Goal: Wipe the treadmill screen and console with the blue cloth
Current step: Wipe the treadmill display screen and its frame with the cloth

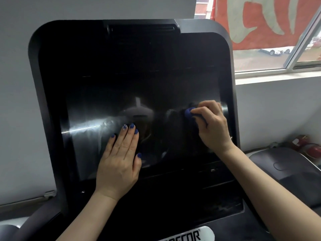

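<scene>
Against the dark screen (132, 87), which stands tall and tilted back within the black console (40, 70), the right hand (212, 126) grips the bunched blue cloth (188, 113) near the screen's right edge, fingers curled over it. Only a small wad of cloth shows, so its long axis cannot be told. Lower on the screen, the left hand (119, 162) lies flat, fingers straight and together, pointing up. Above both hands the screen is bare. Right of the console sits a window (278, 40).
</scene>
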Motion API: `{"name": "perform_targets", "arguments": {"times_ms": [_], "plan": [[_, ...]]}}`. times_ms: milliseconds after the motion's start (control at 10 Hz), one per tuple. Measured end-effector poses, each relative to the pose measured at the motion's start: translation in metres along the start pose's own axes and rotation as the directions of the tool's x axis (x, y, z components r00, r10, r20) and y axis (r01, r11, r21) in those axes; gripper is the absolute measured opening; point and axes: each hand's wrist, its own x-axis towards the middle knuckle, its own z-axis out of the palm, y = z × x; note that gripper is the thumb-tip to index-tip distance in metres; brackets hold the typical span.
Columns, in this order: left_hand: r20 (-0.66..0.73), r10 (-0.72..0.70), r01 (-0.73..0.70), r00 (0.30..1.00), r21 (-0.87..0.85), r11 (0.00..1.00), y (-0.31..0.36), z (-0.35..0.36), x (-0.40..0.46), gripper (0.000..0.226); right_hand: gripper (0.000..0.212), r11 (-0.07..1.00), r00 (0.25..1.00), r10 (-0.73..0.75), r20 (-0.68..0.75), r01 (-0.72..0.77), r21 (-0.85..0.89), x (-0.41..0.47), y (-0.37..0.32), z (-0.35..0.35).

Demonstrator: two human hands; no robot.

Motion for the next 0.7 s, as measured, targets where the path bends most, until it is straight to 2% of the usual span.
{"name": "perform_targets", "arguments": {"times_ms": [100,300,400,500,600,700], "plan": [[0.005,0.003,-0.003,1.000,0.005,1.000,-0.001,0.000,0.000,0.055,0.010,0.998,0.996,0.068,-0.065,-0.068,0.001,0.015,-0.011,0.012],[0.005,0.002,-0.002,1.000,-0.004,1.000,0.001,0.000,0.000,0.056,0.010,0.998,0.998,-0.050,0.033,0.049,0.032,0.001,-0.016,0.012],[-0.001,0.002,-0.002,1.000,0.000,1.000,0.000,0.001,0.001,0.056,0.009,1.000,0.999,0.011,-0.035,-0.010,0.022,0.014,-0.018,0.014],[-0.003,0.003,-0.003,1.000,-0.003,1.000,-0.001,0.000,-0.001,0.056,0.008,0.998,0.999,0.027,-0.033,-0.025,0.050,0.022,-0.038,0.031],[-0.009,0.005,-0.005,1.000,-0.004,1.000,0.000,0.000,-0.001,0.056,0.008,0.996,0.997,-0.062,0.050,0.058,0.075,0.012,-0.038,0.030],[-0.008,0.007,-0.007,1.000,-0.016,1.000,0.000,0.000,0.000,0.055,0.007,0.995,0.998,-0.060,0.032,0.058,0.077,0.015,-0.030,0.022]]}}
